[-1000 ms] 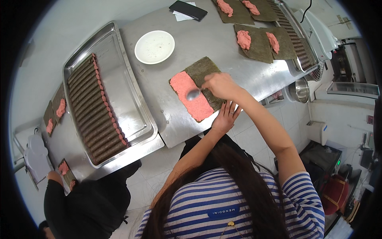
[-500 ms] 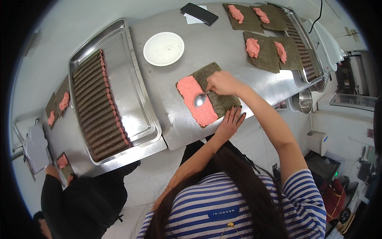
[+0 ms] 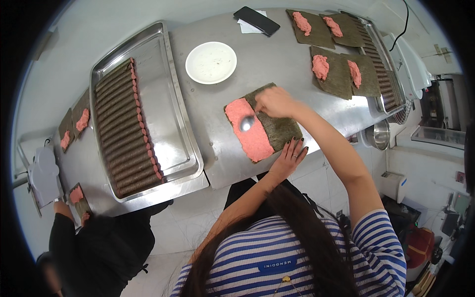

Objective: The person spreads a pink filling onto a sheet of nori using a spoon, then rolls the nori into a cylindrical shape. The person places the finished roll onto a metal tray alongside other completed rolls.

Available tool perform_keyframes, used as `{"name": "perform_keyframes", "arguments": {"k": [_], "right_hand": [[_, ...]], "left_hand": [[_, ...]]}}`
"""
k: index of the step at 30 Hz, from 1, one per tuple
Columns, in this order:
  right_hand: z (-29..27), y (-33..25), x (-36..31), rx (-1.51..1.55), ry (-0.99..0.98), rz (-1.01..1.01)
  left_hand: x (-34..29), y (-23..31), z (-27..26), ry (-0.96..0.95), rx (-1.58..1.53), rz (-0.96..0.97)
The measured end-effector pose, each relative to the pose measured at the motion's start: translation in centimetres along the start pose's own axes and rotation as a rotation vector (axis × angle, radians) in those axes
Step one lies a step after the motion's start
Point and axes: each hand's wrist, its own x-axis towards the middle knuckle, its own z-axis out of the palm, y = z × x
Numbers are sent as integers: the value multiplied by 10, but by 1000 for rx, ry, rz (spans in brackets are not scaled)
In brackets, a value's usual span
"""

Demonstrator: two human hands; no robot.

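Observation:
On the steel table in front of me lies a dark green seaweed sheet (image 3: 283, 129). Pink paste (image 3: 257, 141) covers its left part in a flat layer with a fairly straight right edge. My right hand (image 3: 275, 103) is closed around the handle of a metal spoon (image 3: 246, 123), whose bowl rests on the paste; most of the handle is hidden by the fingers. My left hand (image 3: 289, 161) lies with fingers stretched out, fingertips on the sheet's near right corner.
A steel tray (image 3: 185, 143) of seaweed rolls (image 3: 126, 133) stands left, a white bowl (image 3: 211, 63) beyond the sheet. Seaweed sheets with paste lumps (image 3: 320, 67) lie far right beside another tray of rolls (image 3: 382, 74). A phone (image 3: 257, 21) lies at the back. A co-worker (image 3: 106, 247) stands left.
The view has shifted slightly, so the table sits a little lower and farther right. The spoon bowl has slid slightly left and away from me over the paste. My left hand stays on the corner.

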Motion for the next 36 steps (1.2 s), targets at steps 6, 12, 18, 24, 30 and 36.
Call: {"name": "perform_keyframes", "arguments": {"k": [6,12,18,24,30,36], "right_hand": [[-24,1,25,-15,219,-4],[-6,-16,5,17,-156,-82],[-8,4,54,-29,80,-6],[-32,-11,44,-86,78,98],[-12,11,24,-181,107,262],[-17,-16,15,-98,205,315]], "left_hand": [[-1,-3,-1,-23,-42,8],[-1,-2,5,40,-21,4],[0,-2,-1,12,-9,4],[-2,-3,0,-35,-28,-3],[0,-2,-2,-6,-17,11],[1,-4,-2,3,28,24]]}}
